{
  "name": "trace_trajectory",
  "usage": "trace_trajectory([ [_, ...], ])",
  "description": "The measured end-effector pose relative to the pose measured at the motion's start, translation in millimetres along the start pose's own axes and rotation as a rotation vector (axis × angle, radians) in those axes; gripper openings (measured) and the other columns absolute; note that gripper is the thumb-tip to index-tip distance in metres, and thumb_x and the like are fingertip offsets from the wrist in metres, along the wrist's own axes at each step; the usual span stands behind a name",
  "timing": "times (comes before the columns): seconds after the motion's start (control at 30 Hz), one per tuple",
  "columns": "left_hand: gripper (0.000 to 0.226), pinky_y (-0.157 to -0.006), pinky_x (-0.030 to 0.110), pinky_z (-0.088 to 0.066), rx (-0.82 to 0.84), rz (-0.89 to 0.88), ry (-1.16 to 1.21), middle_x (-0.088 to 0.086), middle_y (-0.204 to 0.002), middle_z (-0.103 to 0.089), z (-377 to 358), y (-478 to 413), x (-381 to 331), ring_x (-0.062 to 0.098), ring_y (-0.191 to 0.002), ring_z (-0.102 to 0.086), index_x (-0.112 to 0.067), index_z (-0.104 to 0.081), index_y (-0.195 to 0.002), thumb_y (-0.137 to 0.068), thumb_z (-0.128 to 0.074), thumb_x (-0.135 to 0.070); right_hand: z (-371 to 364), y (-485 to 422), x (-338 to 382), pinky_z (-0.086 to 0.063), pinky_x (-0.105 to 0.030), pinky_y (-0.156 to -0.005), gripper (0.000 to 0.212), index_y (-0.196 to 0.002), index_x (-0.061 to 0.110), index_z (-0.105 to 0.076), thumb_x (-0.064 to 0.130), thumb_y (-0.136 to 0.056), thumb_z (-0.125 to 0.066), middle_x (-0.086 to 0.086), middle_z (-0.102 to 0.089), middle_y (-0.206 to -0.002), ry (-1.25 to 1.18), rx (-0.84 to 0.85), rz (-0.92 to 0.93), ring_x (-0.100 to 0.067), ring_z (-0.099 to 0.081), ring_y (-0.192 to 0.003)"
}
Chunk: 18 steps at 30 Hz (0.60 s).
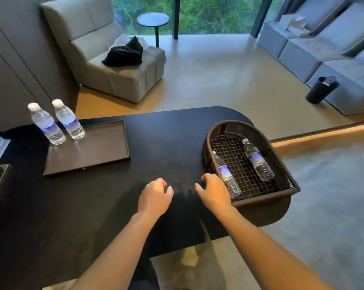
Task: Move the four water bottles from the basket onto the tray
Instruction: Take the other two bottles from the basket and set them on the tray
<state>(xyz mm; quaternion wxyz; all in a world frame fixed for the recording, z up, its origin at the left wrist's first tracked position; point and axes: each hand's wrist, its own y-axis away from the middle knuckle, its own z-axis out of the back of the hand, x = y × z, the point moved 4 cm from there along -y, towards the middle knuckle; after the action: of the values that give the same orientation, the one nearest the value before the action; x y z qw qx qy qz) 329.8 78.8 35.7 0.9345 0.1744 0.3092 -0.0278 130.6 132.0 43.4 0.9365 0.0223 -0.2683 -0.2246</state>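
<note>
- The left hand is held over the black table, fingers loosely curled, nothing gripped.
- The right hand is held just beside the basket, fingers half spread and empty.
- Two water bottles are seen lying in the basket: the near bottle beside the right hand, the far bottle apart from it.
- Two upright bottles are stood on the tray at its far left corner.

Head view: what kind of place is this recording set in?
Probably a hotel room or lounge. Grey armchair and sofa face a floor-to-ceiling window onto greenery, and bottled water stands on a serving tray on a dark table.
</note>
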Motion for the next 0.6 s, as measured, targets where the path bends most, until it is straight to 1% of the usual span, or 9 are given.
trace_trajectory([
  [0.07,0.023,-0.056,0.028,-0.04,0.026,-0.048,0.028,-0.003,-0.085,-0.066,-20,5,-28,0.011,-0.07,-0.059,-0.018,-0.066,-0.104,-0.096,-0.058,-0.039,25,6,-31,-0.05,-0.031,-0.083,0.032,-0.118,0.018,-0.067,0.039,-0.094,-0.069,-0.001,-0.067,-0.113,-0.017,-0.034,-0.039,-0.02,-0.067,-0.103],
  [0.17,0.019,-0.056,0.025,-0.04,0.076,-0.118,0.055,-0.006,-0.082,-0.065,-47,8,-70,0.008,-0.071,-0.06,-0.021,-0.067,-0.105,-0.097,-0.062,-0.037,57,8,-71,-0.05,-0.033,-0.077,0.025,-0.107,0.018,-0.067,0.038,-0.093,-0.07,-0.001,-0.066,-0.104,-0.041,-0.081,-0.094,-0.021,-0.067,-0.097],
  [0.27,0.009,-0.056,0.022,-0.041,0.137,-0.165,0.095,-0.005,-0.083,-0.066,-71,3,-110,0.007,-0.072,-0.061,-0.025,-0.064,-0.095,-0.098,-0.065,-0.033,80,3,-104,-0.056,-0.036,-0.082,0.032,-0.117,0.018,-0.066,0.039,-0.094,-0.07,0.001,-0.065,-0.109,-0.04,-0.106,-0.142,-0.016,-0.066,-0.097],
  [0.33,0.011,-0.056,0.02,-0.04,0.18,-0.184,0.145,-0.003,-0.082,-0.066,-87,-2,-134,0.006,-0.069,-0.06,-0.023,-0.062,-0.088,-0.098,-0.065,-0.027,92,-4,-123,-0.058,-0.039,-0.089,0.038,-0.124,0.015,-0.065,0.039,-0.094,-0.07,-0.001,-0.066,-0.116,-0.048,-0.126,-0.172,-0.018,-0.066,-0.103],
  [0.37,0.009,-0.055,0.018,-0.039,0.197,-0.189,0.165,-0.001,-0.084,-0.067,-96,-7,-145,0.006,-0.068,-0.059,-0.02,-0.063,-0.09,-0.098,-0.064,-0.025,98,-8,-132,-0.057,-0.04,-0.091,0.04,-0.126,0.015,-0.064,0.038,-0.094,-0.07,-0.002,-0.066,-0.119,-0.057,-0.128,-0.189,-0.019,-0.066,-0.106],
  [0.43,0.012,-0.059,0.015,-0.041,0.212,-0.18,0.184,0.005,-0.095,-0.068,-114,-19,-164,0.008,-0.073,-0.06,-0.011,-0.066,-0.102,-0.101,-0.059,-0.021,107,-20,-149,-0.056,-0.042,-0.094,0.043,-0.13,0.014,-0.062,0.037,-0.095,-0.07,-0.004,-0.066,-0.122,-0.073,-0.124,-0.221,-0.02,-0.066,-0.11],
  [0.5,0.024,-0.072,0.021,-0.047,0.217,-0.158,0.189,0.013,-0.112,-0.067,-133,-34,-181,0.018,-0.091,-0.065,-0.004,-0.063,-0.119,-0.102,-0.054,-0.019,115,-37,-163,-0.057,-0.043,-0.093,0.043,-0.129,0.015,-0.062,0.038,-0.094,-0.07,-0.004,-0.066,-0.12,-0.078,-0.123,-0.245,-0.021,-0.066,-0.108],
  [0.53,0.029,-0.076,0.026,-0.048,0.229,-0.131,0.204,0.015,-0.12,-0.065,-142,-42,-188,0.022,-0.098,-0.064,-0.002,-0.06,-0.125,-0.102,-0.052,-0.019,118,-48,-169,-0.057,-0.043,-0.09,0.042,-0.127,0.016,-0.061,0.038,-0.093,-0.07,-0.005,-0.066,-0.118,-0.07,-0.121,-0.252,-0.021,-0.065,-0.105],
  [0.6,0.036,-0.075,0.029,-0.049,0.246,-0.037,0.25,0.016,-0.128,-0.06,-161,-59,-200,0.023,-0.102,-0.062,-0.001,-0.053,-0.133,-0.103,-0.052,-0.021,123,-73,-180,-0.059,-0.041,-0.084,0.041,-0.124,0.016,-0.061,0.039,-0.092,-0.071,-0.004,-0.066,-0.113,-0.055,-0.097,-0.265,-0.02,-0.065,-0.098],
])
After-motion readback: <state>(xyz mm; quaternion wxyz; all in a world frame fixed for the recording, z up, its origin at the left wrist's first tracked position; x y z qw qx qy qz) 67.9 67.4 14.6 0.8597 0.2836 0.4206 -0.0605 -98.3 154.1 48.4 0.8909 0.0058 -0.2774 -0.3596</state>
